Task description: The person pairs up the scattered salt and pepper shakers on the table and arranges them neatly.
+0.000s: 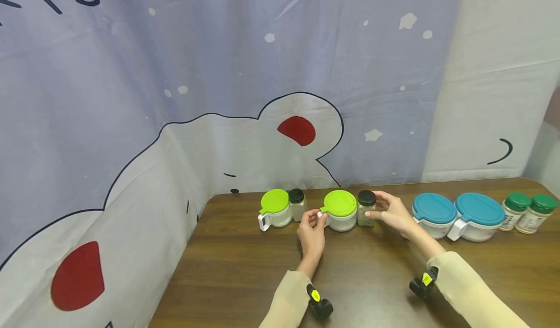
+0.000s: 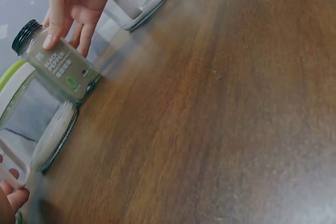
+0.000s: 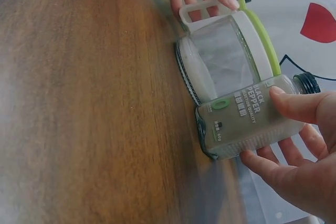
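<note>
My left hand (image 1: pixel 311 238) holds the white handle of a clear seasoning jar with a lime-green lid (image 1: pixel 340 204), thumb near the lid's tab. Inside the jar (image 3: pixel 220 56) lies some white contents. Right beside it stands a black pepper bottle (image 1: pixel 365 216) with a black cap. My right hand (image 1: pixel 393 215) grips this bottle, thumb on the front and fingers round the far side. The label on the pepper bottle (image 3: pixel 239 119) reads in the right wrist view. Jar and bottle stand side by side on the wooden table (image 1: pixel 262 274).
To the left stand another green-lidded jar (image 1: pixel 275 211) and a black-capped bottle (image 1: pixel 297 205). Rightward are two blue-lidded jars (image 1: pixel 434 209) (image 1: pixel 479 210) and two green-capped bottles (image 1: pixel 515 210) (image 1: pixel 537 214). A printed curtain (image 1: pixel 245 148) hangs behind the table.
</note>
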`<move>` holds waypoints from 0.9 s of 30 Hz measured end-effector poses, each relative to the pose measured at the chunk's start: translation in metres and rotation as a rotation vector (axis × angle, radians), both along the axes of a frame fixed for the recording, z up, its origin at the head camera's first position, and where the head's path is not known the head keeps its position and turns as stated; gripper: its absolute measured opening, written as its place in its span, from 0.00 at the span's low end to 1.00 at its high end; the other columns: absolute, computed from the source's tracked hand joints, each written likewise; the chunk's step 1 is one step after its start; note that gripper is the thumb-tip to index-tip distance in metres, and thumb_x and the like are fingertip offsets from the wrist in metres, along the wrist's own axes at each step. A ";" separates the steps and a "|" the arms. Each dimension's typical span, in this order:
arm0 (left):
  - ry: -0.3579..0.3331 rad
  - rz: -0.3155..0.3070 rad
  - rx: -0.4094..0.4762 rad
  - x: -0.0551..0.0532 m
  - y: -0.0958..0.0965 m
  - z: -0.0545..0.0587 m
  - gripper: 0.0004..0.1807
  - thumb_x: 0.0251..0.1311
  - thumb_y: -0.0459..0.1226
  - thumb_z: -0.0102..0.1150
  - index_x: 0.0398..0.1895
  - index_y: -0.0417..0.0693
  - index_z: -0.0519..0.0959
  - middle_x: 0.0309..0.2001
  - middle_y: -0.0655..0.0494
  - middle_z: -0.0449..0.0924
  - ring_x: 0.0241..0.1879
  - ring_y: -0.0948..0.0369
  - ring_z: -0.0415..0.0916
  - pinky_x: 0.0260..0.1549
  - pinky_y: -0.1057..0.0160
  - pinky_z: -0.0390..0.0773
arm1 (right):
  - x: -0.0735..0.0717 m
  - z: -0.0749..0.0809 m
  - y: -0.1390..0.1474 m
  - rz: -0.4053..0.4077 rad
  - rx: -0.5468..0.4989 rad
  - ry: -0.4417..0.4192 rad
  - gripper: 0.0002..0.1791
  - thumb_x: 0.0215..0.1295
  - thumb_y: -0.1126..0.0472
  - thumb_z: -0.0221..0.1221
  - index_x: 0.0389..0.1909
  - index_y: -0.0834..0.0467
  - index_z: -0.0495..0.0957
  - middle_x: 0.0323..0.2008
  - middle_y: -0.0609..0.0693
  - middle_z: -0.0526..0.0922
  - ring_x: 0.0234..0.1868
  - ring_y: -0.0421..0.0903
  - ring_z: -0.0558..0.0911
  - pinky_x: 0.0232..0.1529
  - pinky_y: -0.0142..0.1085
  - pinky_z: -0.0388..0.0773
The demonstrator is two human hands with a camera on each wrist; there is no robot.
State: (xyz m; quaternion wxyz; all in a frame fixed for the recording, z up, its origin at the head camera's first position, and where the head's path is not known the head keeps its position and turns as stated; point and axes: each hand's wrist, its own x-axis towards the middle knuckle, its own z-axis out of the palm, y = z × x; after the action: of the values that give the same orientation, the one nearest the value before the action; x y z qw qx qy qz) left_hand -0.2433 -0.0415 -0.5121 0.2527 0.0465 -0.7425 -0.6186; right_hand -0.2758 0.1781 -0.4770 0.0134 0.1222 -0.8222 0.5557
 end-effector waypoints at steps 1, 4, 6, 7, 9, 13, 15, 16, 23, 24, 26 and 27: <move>-0.002 0.005 0.000 0.000 0.000 0.000 0.11 0.56 0.35 0.66 0.40 0.39 0.80 0.37 0.44 0.85 0.38 0.54 0.84 0.36 0.65 0.83 | 0.000 0.000 0.000 0.004 0.001 -0.002 0.33 0.54 0.66 0.67 0.60 0.69 0.68 0.56 0.70 0.75 0.58 0.66 0.75 0.59 0.55 0.71; -0.013 0.022 -0.001 -0.001 0.001 -0.001 0.10 0.55 0.35 0.66 0.39 0.40 0.80 0.36 0.45 0.85 0.37 0.55 0.84 0.36 0.65 0.83 | -0.001 0.000 -0.001 0.010 -0.003 -0.010 0.33 0.54 0.67 0.67 0.61 0.69 0.67 0.57 0.70 0.75 0.58 0.66 0.75 0.59 0.55 0.70; -0.023 0.031 0.006 -0.002 0.002 -0.001 0.10 0.55 0.35 0.67 0.39 0.41 0.81 0.36 0.46 0.85 0.37 0.56 0.84 0.36 0.65 0.82 | -0.002 0.000 -0.001 0.020 0.002 -0.009 0.33 0.55 0.67 0.67 0.61 0.70 0.66 0.57 0.71 0.74 0.59 0.66 0.75 0.59 0.53 0.71; -0.023 0.033 0.004 -0.002 0.002 -0.001 0.10 0.55 0.35 0.67 0.39 0.41 0.81 0.36 0.46 0.85 0.37 0.56 0.83 0.36 0.65 0.82 | -0.002 0.000 -0.001 0.024 0.002 -0.010 0.33 0.55 0.67 0.66 0.62 0.70 0.66 0.57 0.71 0.74 0.59 0.66 0.74 0.59 0.52 0.71; -0.024 0.034 0.001 -0.003 0.003 0.000 0.10 0.55 0.35 0.66 0.39 0.41 0.81 0.35 0.46 0.85 0.37 0.56 0.83 0.37 0.64 0.82 | -0.002 0.000 -0.001 0.028 0.000 -0.011 0.34 0.56 0.67 0.66 0.62 0.69 0.65 0.58 0.70 0.73 0.59 0.66 0.74 0.59 0.51 0.71; -0.019 0.031 -0.008 -0.004 0.004 0.001 0.10 0.56 0.35 0.66 0.39 0.40 0.80 0.35 0.46 0.85 0.37 0.55 0.83 0.37 0.62 0.82 | -0.003 0.002 -0.001 0.039 -0.009 -0.017 0.34 0.57 0.67 0.65 0.64 0.69 0.63 0.60 0.72 0.71 0.60 0.68 0.72 0.59 0.53 0.72; -0.018 0.033 -0.012 -0.006 0.005 0.001 0.10 0.56 0.35 0.66 0.39 0.40 0.80 0.35 0.46 0.86 0.37 0.55 0.83 0.37 0.63 0.82 | -0.003 0.002 -0.002 0.043 -0.017 -0.024 0.35 0.58 0.68 0.64 0.65 0.70 0.62 0.60 0.72 0.70 0.61 0.68 0.71 0.60 0.55 0.71; -0.012 0.034 -0.014 -0.007 0.005 0.001 0.10 0.56 0.35 0.66 0.39 0.40 0.80 0.35 0.45 0.86 0.37 0.55 0.83 0.36 0.63 0.82 | -0.003 0.002 -0.002 0.048 -0.022 -0.026 0.35 0.59 0.68 0.63 0.66 0.70 0.61 0.61 0.72 0.70 0.62 0.69 0.71 0.60 0.56 0.71; 0.006 0.048 -0.010 -0.013 0.004 -0.002 0.10 0.56 0.34 0.65 0.39 0.38 0.80 0.36 0.44 0.86 0.37 0.55 0.83 0.37 0.63 0.82 | -0.005 0.004 -0.004 0.042 -0.041 -0.052 0.36 0.59 0.68 0.63 0.66 0.70 0.60 0.62 0.73 0.67 0.64 0.70 0.67 0.62 0.60 0.67; 0.005 0.048 -0.008 -0.014 0.004 -0.002 0.10 0.56 0.34 0.65 0.39 0.38 0.80 0.36 0.44 0.86 0.37 0.55 0.83 0.37 0.63 0.82 | -0.006 0.004 -0.005 0.042 -0.040 -0.054 0.36 0.59 0.68 0.63 0.66 0.70 0.60 0.63 0.73 0.67 0.64 0.71 0.67 0.63 0.60 0.66; 0.005 0.051 -0.011 -0.014 0.004 -0.002 0.10 0.56 0.33 0.65 0.39 0.38 0.80 0.36 0.44 0.86 0.37 0.55 0.83 0.38 0.62 0.83 | -0.007 0.004 -0.005 0.041 -0.041 -0.059 0.35 0.59 0.68 0.63 0.66 0.70 0.61 0.63 0.73 0.67 0.64 0.71 0.66 0.63 0.61 0.66; 0.003 0.052 -0.013 -0.015 0.004 -0.001 0.10 0.56 0.33 0.65 0.39 0.38 0.80 0.36 0.44 0.86 0.37 0.55 0.83 0.38 0.62 0.83 | -0.007 0.004 -0.005 0.041 -0.040 -0.059 0.35 0.59 0.68 0.63 0.66 0.70 0.61 0.63 0.73 0.67 0.64 0.71 0.66 0.63 0.61 0.65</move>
State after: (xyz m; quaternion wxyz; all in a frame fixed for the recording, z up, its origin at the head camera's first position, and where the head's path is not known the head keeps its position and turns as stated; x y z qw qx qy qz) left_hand -0.2578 -0.0372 -0.5136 0.2704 0.0633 -0.7447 -0.6069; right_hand -0.2830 0.1735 -0.4735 -0.0200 0.1224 -0.8082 0.5757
